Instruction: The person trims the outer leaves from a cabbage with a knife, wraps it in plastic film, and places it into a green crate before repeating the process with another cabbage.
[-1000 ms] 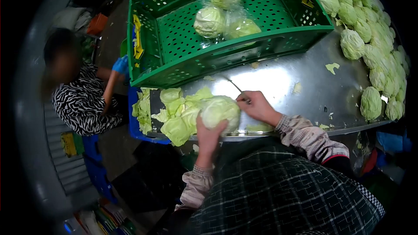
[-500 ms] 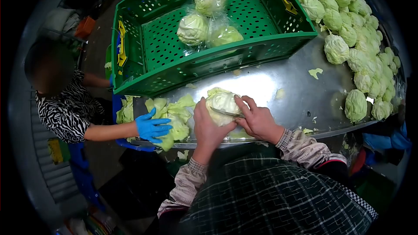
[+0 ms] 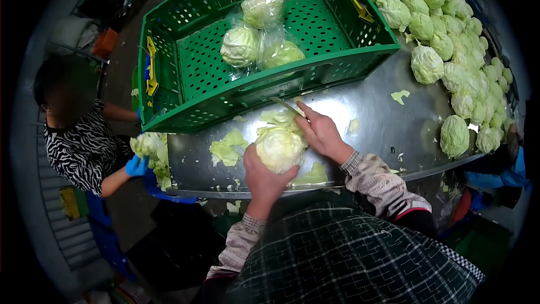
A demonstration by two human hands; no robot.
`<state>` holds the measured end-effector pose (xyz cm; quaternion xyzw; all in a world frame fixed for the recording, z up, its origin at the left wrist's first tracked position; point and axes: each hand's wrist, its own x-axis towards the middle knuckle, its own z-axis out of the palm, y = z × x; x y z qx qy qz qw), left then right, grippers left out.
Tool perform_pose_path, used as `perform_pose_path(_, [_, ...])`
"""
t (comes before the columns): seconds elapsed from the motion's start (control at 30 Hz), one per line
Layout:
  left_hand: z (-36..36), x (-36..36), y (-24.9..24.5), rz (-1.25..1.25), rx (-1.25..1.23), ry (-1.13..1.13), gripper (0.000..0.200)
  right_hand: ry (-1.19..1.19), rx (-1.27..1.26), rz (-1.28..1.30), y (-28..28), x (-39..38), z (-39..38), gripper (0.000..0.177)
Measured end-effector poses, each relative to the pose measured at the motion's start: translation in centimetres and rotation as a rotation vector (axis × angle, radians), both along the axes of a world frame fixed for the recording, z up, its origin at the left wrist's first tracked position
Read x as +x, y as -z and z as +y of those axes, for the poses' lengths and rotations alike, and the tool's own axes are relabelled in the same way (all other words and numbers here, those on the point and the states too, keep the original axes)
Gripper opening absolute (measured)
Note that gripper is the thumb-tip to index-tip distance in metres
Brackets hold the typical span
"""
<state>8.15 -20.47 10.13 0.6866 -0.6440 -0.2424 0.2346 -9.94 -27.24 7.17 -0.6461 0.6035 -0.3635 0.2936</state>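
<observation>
Cabbage [image 3: 280, 152] between hands, crate [image 3: 214, 108] beyond; roundish, no clear long axis. Left hand [image 3: 266, 184] nearer, cupped against its near-left side; right hand [image 3: 323, 134] just off its right, gripping knife [image 3: 287, 106], blade slanting toward crate

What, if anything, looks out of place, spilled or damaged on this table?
Loose leaves lie on the table left of the cabbage in the left hand, and a torn scrap lies alone near the cabbage pile. They look untidy beside the whole cabbages; nothing else stands out.
</observation>
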Motion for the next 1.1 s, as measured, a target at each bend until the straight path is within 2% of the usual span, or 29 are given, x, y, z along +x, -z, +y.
perform_pose_path(0.07, [0.4, 2.0, 0.8, 0.219, 0.038, 0.024, 0.106, -0.07, 0.157, -0.011, 1.0, -0.4, -0.6, 0.034])
perform_pose_path(0.1, [0.4, 3.1, 1.1, 0.328, 0.053, 0.032, 0.106, 0.051, 0.169, -0.068, 1.8, -0.5, -0.4, 0.033])
perform_pose_path(0.13, [0.6, 4.5, 1.4, 0.318, 0.082, 0.042, 0.106, 0.097, 0.174, -0.135, 1.8, -1.0, -0.2, 0.03])
perform_pose_path(0.2, [1.3, 6.7, 1.2, 0.299, 0.152, 0.05, 0.108, 0.084, 0.151, 0.01, 1.8, -1.6, 1.0, 0.029])
perform_pose_path(0.3, [1.0, 5.8, 0.6, 0.206, 0.139, 0.024, 0.108, -0.019, 0.099, 0.259, 1.7, -1.2, 2.1, 0.03])
perform_pose_path(0.33, [0.8, 5.4, 0.3, 0.169, 0.135, 0.014, 0.107, 0.091, -0.002, 0.272, 1.6, -1.3, 2.0, 0.036])
perform_pose_path(0.4, [0.5, 5.5, 0.1, 0.163, 0.12, 0.049, 0.106, 0.156, -0.098, 0.363, -0.6, -2.0, 2.1, 0.044])
perform_pose_path(0.43, [0.7, 5.9, 0.6, 0.153, 0.087, 0.095, 0.106, 0.095, -0.197, 0.264, -2.1, -1.8, 2.3, 0.043])
perform_pose_path(0.53, [1.8, 5.8, 0.5, 0.127, 0.029, 0.188, 0.106, -0.258, -0.133, 0.058, -4.7, 1.4, 3.3, 0.048])
perform_pose_path(0.6, [2.1, 5.9, 0.6, 0.128, -0.012, 0.233, 0.106, -0.401, 0.045, 0.058, -2.9, 3.6, 2.6, 0.045])
perform_pose_path(0.63, [2.4, 6.3, 1.0, 0.136, -0.033, 0.25, 0.107, -0.389, -0.02, 0.079, -1.7, 4.5, 2.1, 0.038])
perform_pose_path(0.73, [2.7, 7.2, 1.7, 0.212, -0.039, 0.269, 0.109, -0.334, 0.337, -0.202, 0.7, 4.6, -0.1, 0.034])
perform_pose_path(0.77, [2.8, 7.5, 1.9, 0.247, -0.031, 0.271, 0.11, -0.193, 0.327, -0.156, 2.7, 4.0, -0.7, 0.029])
perform_pose_path(0.8, [2.7, 7.9, 2.1, 0.256, -0.031, 0.275, 0.111, -0.185, 0.34, -0.103, 2.4, 3.1, -1.2, 0.031])
perform_pose_path(0.87, [2.8, 8.3, 2.7, 0.284, -0.027, 0.269, 0.112, -0.297, 0.299, -0.181, 2.1, 2.8, -0.1, 0.034])
perform_pose_path(0.9, [3.3, 8.4, 2.4, 0.287, -0.004, 0.27, 0.111, -0.401, 0.42, -0.243, 0.2, 2.9, 0.8, 0.038])
perform_pose_path(0.93, [3.0, 8.3, 1.8, 0.288, 0.011, 0.28, 0.11, -0.51, 0.392, -0.157, -0.1, 3.1, 1.0, 0.039])
perform_pose_path(1.0, [2.3, 8.3, 1.5, 0.343, 0.047, 0.265, 0.106, -0.489, 0.47, -0.219, -0.6, 2.8, 0.9, 0.04])
perform_pose_path(1.1, [2.8, 8.1, 1.8, 0.445, 0.153, 0.136, 0.098, -0.565, 0.374, -0.204, -0.3, 2.5, 1.2, 0.039])
